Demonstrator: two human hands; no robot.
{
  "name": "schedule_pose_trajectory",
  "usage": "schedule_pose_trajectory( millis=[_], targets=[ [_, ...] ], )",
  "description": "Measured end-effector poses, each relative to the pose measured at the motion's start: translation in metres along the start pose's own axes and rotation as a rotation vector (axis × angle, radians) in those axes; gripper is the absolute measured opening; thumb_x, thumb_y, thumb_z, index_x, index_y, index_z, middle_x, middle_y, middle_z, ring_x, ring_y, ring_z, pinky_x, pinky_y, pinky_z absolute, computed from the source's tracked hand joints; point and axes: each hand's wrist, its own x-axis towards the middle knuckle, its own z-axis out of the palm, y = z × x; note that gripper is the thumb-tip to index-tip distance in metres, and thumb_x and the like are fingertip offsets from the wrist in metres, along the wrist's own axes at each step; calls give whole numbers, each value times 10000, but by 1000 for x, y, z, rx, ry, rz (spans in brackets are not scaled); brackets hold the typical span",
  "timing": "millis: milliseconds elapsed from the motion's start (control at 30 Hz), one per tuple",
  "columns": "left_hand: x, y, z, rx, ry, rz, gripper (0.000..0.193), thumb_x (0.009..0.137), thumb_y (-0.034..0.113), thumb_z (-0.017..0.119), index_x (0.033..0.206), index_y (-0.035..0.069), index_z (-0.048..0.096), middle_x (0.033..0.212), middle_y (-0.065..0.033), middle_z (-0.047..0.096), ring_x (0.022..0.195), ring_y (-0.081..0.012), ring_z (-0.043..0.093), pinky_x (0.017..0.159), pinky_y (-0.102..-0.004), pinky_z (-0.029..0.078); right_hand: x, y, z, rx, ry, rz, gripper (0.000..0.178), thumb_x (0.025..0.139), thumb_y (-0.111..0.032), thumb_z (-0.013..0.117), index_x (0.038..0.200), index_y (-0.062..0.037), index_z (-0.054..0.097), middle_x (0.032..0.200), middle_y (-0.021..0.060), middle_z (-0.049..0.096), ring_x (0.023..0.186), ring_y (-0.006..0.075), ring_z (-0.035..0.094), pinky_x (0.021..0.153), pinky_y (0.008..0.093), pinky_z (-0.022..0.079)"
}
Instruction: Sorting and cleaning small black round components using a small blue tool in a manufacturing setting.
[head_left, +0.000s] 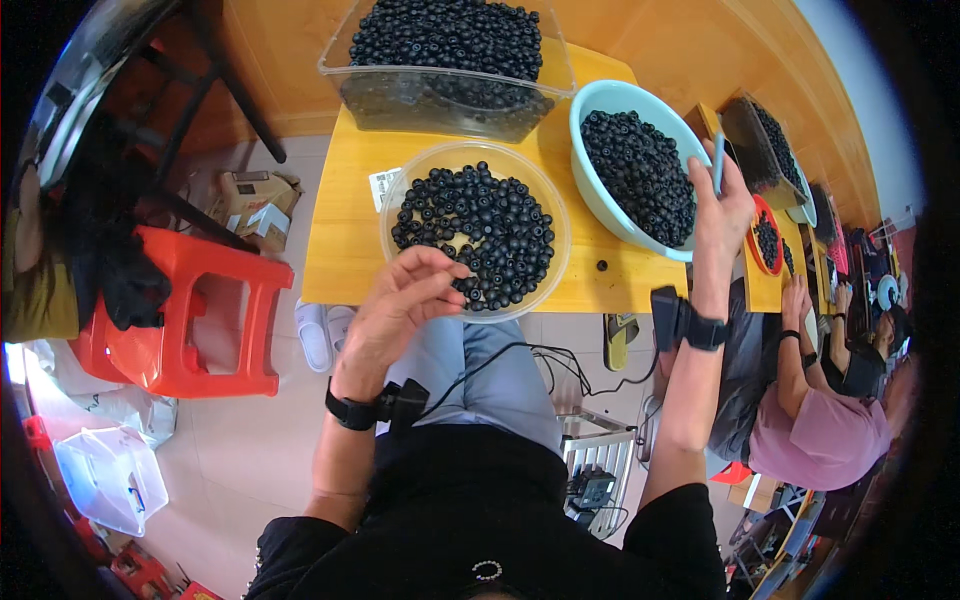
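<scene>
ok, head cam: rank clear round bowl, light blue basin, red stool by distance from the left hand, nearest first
1. Clear round bowl of dark beads: directly under the left hand, whose fingertips are at its near rim.
2. Red stool: on the floor to the hand's left.
3. Light blue basin: on the table's right side, beyond the bowl, near the right hand.
</scene>
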Motion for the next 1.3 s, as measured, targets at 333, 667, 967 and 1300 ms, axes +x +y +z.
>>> schedule_pose_trajectory(
  millis=[333, 667, 967, 1300],
  targets=[
    [11, 23, -6, 772, 230, 208, 116, 793, 17, 611, 906, -6, 624, 818, -60, 642, 701, -115, 598, 649, -233, 481, -135, 1, 12, 44, -278, 208, 172, 806, -70, 651, 963, 1, 658, 734, -32, 559, 630, 34, 431, 560, 186, 354],
    [8, 28, 5, 1558, 136, 332, 157, 676, 94, 690, 783, 7, 617, 698, -126, 617, 666, -294, 592, 659, -375, 470, -168, 6, 23, 206, -279, 280, 154, 806, -74, 663, 932, 14, 659, 630, -46, 503, 560, 23, 390, 498, 185, 312],
    [23, 9, 27, 1752, 42, 170, 179, 687, 99, 637, 852, 44, 596, 811, -156, 606, 802, -341, 589, 723, -435, 458, -175, -5, 26, 190, -321, 351, 121, 806, -41, 651, 912, 17, 651, 615, -41, 500, 553, 26, 403, 492, 184, 324],
    [30, 3, 15, 1047, 67, 145, 157, 730, -28, 634, 873, 25, 598, 773, -54, 608, 677, -120, 596, 633, -232, 472, -183, -2, 22, 151, -336, 348, 135, 804, -56, 658, 914, 23, 653, 603, -32, 500, 551, 30, 393, 490, 198, 329]
  ],
)
